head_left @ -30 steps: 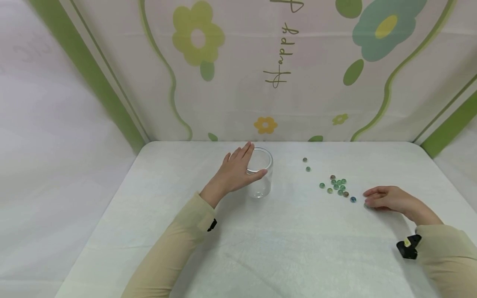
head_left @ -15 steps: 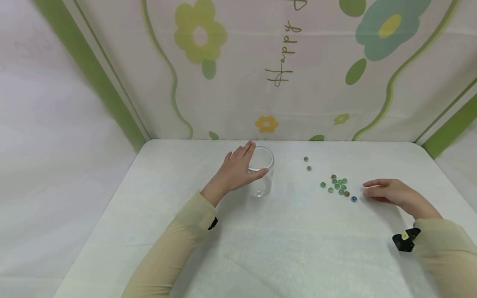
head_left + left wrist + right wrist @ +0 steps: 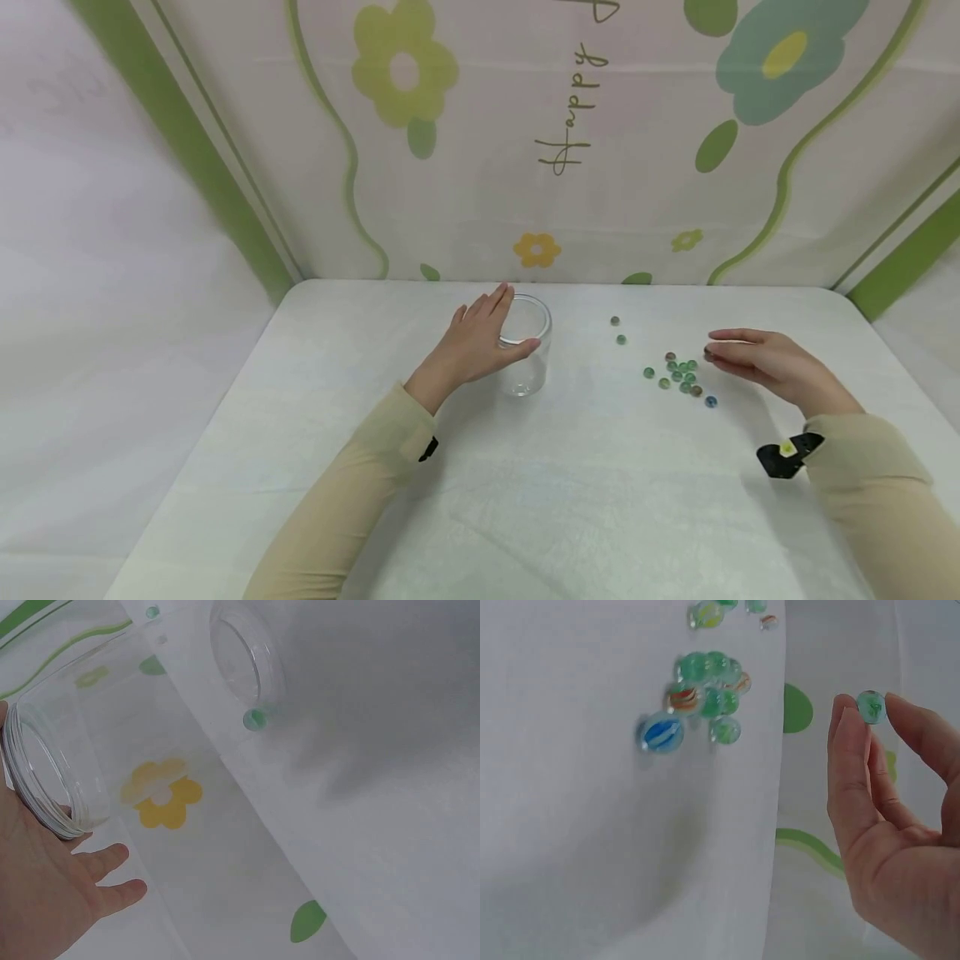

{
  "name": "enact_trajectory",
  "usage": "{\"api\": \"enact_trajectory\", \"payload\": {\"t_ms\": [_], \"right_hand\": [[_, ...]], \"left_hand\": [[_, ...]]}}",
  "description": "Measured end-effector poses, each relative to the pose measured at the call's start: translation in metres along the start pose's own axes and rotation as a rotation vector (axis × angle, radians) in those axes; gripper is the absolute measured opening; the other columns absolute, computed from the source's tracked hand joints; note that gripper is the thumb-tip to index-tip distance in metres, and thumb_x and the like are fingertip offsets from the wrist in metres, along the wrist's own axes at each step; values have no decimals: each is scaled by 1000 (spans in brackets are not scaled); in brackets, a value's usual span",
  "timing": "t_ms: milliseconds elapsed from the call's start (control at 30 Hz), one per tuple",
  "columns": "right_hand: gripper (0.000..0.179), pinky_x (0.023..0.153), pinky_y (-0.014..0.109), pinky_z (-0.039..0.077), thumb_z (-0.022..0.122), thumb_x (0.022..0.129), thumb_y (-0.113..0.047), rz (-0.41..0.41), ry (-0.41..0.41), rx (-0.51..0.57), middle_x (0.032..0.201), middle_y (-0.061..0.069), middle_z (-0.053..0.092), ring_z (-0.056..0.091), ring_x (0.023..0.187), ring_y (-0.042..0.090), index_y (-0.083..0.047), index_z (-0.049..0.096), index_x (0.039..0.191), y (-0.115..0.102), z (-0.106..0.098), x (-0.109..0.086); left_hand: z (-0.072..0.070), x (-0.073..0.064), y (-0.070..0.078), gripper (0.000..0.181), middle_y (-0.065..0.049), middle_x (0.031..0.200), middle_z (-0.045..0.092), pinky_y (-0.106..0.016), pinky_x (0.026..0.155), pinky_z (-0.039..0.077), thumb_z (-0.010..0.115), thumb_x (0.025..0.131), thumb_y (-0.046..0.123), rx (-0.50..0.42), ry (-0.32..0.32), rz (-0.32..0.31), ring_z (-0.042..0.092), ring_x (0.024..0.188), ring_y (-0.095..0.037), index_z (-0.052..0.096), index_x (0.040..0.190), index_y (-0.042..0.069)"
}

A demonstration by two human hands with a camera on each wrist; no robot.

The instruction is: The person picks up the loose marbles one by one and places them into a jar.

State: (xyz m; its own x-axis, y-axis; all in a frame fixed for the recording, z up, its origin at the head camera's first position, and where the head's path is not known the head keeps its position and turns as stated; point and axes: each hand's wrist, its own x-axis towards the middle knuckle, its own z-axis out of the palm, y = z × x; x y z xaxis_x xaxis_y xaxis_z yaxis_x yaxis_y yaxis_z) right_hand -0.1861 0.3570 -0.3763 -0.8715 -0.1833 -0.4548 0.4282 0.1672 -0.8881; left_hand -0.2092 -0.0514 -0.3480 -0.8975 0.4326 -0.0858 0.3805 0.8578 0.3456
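My left hand holds a clear jar by its open top, thumb across the near side and fingertips along the far left of the rim. In the left wrist view two fingers stretch out past the threaded rim. My right hand is raised over the right of the table and pinches a greenish marble between thumb and fingertips. Left of that hand lies a cluster of several marbles, mostly green with a few brownish ones. A blue marble sits at its near end.
Two separate marbles, a dark one and a green one, lie between jar and cluster. A white cloth covers the table. Behind it rises a flower-printed curtain.
My right hand has lifted from the table right of the blue marble and moved up and left, carrying a marble. My left hand has stayed at the jar.
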Motion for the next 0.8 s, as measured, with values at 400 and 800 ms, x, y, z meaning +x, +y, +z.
{"api": "enact_trajectory", "payload": {"t_ms": [400, 800], "right_hand": [[15, 80, 17, 55, 60, 94, -10, -74, -45, 162, 91, -10, 70, 68, 87, 0, -24, 66, 92, -36, 40, 8], [12, 83, 17, 54, 59, 93, -7, -156, -82, 191, 92, -7, 69, 69, 89, 2, -15, 60, 102, -67, 85, 13]], "left_hand": [[0, 0, 0, 91, 1, 163, 6, -55, 120, 13, 43, 90, 66, -6, -2, -1, 16, 149, -27, 7, 155, 14], [0, 0, 0, 90, 0, 163, 6, -55, 120, 13, 42, 91, 66, 6, 4, 6, 17, 149, -28, 7, 155, 13]]}}
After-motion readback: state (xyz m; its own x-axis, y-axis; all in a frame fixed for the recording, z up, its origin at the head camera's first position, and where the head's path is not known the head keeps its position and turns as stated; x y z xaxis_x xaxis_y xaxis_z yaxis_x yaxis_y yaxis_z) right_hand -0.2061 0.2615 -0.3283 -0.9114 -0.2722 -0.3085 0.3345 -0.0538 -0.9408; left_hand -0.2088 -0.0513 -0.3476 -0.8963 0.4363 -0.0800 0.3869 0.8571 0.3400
